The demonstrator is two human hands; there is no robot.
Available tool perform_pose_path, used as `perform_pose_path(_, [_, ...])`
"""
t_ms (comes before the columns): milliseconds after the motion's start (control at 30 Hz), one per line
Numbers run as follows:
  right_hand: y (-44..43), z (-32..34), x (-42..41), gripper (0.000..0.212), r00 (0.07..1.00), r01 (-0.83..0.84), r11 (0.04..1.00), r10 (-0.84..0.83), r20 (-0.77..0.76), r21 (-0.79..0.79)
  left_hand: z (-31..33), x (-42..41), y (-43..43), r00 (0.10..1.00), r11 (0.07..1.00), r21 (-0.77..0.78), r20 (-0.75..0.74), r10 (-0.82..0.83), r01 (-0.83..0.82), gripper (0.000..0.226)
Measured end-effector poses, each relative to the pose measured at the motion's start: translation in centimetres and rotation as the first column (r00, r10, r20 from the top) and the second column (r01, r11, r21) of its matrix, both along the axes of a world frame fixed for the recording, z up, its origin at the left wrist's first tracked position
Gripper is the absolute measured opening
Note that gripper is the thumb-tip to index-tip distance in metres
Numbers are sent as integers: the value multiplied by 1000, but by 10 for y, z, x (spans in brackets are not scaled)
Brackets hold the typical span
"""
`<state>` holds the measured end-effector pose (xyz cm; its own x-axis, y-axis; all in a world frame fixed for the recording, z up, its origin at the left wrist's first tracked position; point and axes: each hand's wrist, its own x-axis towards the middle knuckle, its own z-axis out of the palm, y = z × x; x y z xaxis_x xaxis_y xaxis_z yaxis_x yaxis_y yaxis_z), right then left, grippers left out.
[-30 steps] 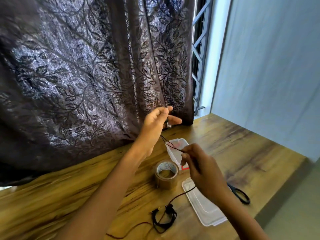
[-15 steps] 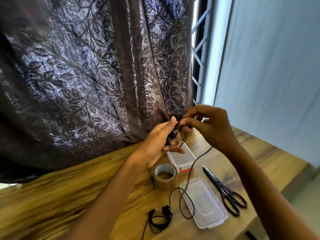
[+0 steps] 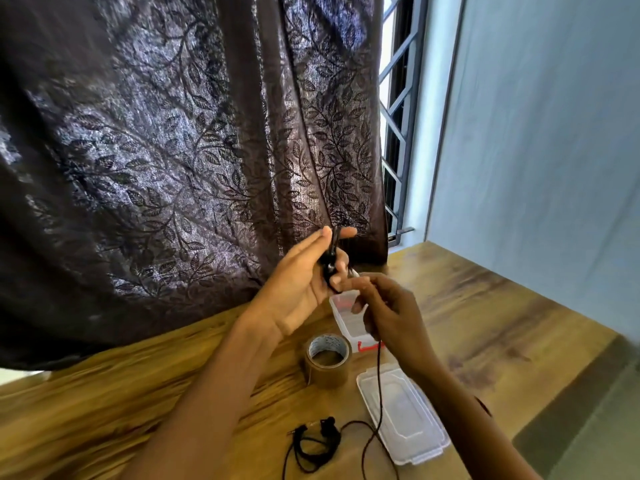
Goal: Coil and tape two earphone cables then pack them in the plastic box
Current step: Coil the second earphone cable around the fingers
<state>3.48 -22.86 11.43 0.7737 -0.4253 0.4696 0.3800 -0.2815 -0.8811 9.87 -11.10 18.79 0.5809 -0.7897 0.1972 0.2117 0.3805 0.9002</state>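
My left hand (image 3: 304, 282) is raised above the table with its fingers spread, and turns of a black earphone cable (image 3: 379, 382) are wound around them. My right hand (image 3: 391, 313) pinches the same cable just below and to the right; the free length hangs down to the table. A second black earphone (image 3: 317, 441) lies bunched on the wood near the front edge. The clear plastic box (image 3: 346, 317) sits behind my right hand, partly hidden. Its clear lid (image 3: 403, 414) lies flat to the right. A roll of brown tape (image 3: 328, 360) stands between them.
A wooden table (image 3: 485, 327) carries everything. A dark leaf-patterned curtain (image 3: 180, 161) hangs behind it, touching the far edge. A barred window (image 3: 394, 133) and a pale wall (image 3: 540, 133) stand at the right. The table's right edge (image 3: 568, 386) drops off close to the lid.
My right hand has dropped from level with my left fingertips to below them, drawing the cable down. My arm now hides the scissors that showed to the right of the lid.
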Motion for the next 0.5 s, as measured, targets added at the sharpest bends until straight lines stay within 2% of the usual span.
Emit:
perform_pose_path(167, [13, -23, -15, 26, 977, -125, 991, 132, -166, 51, -2, 6, 1, 989, 987, -60, -6, 146, -146, 30])
perform_pose_path(233, [17, -28, -20, 28, 959, -128, 992, 123, -254, -5, -2, 7, 1, 978, 975, -82, -14, 208, -208, 29])
perform_pose_path(300, [20, -28, -24, 33, 940, -148, 977, 91, -330, -153, -2, 8, 1, 966, 963, -88, -3, 257, -257, 27])
perform_pose_path(367, [20, -26, -27, 39, 933, -143, 924, 6, -361, -354, -3, 9, 1, 952, 953, -65, 50, 301, -297, 25])
perform_pose_path(433, [18, -21, -32, 42, 943, -97, 845, -91, -321, -526, -5, 8, 1, 930, 939, -32, 133, 343, -342, 24])
perform_pose_path(500, [17, -12, -35, 38, 964, -6, 763, -166, -206, -646, -9, 7, 1, 886, 916, 12, 259, 385, -402, 26])
